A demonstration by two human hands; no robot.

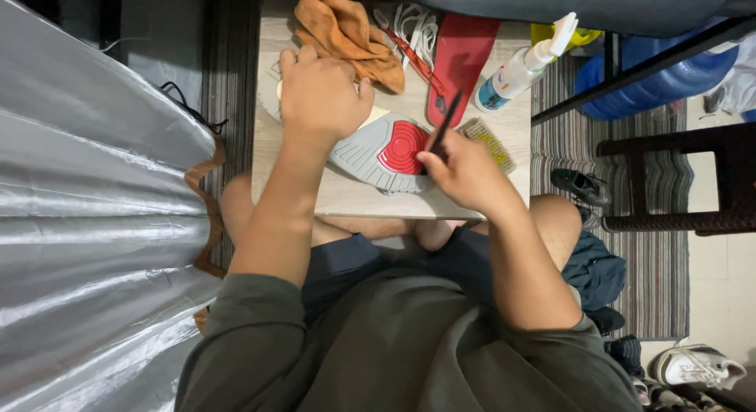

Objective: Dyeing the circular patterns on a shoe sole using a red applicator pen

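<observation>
one view only, from the head camera, looking down. two hands are working at a small table (504,129) in the upper middle of the frame. the left hand (321,93) is pressing down on a shoe turned sole-up (386,152), fingers curled over its far end, gripping it so it lies steady. the right hand (465,172) is pinching a thin dark tool (445,125), fingers pressed together around its lower part, the tip angling up to the right over the sole's red patch.

the shoe is lying at the centre of the table, grey ribbed sole with a red round area. it is looking light, the rubber sole stiff yet a little springy and grippy, so holding it by the toe or heel end seems best. an orange cloth (346,34), a red insole (461,62), a spray bottle (520,66) and a small brush (490,140) are lying nearby.
</observation>
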